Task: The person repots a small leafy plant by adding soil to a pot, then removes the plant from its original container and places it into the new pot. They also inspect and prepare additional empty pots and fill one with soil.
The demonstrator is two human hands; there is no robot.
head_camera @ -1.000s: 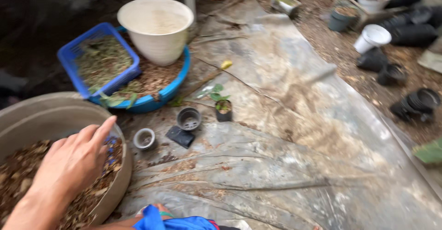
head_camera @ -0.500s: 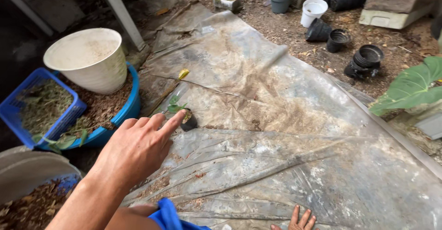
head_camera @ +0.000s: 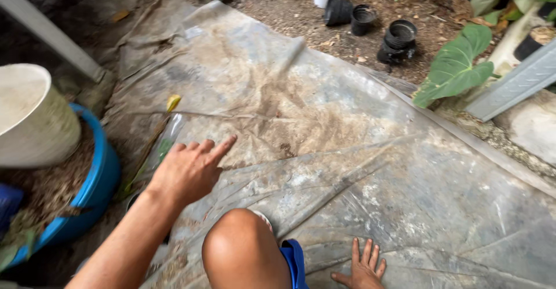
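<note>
The left hand [head_camera: 188, 173] hovers empty, fingers spread, just above a seedling [head_camera: 165, 149] lying on the sheet [head_camera: 347, 167]. The right hand [head_camera: 362, 269] lies flat and open on the sheet. A careless press could crush the thin stem, or the slick sheet could slip under the right palm.

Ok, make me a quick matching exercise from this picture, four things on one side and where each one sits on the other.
Things:
1. right hand
2. left hand
3. white bucket
4. big green leaf

Places:
A. inside the blue tub
B. upper right, beside the plastic sheet
C. flat on the sheet at the bottom edge
D. raised above the sheet, fingers spread

Pairs: 1-C, 2-D, 3-A, 4-B
</note>
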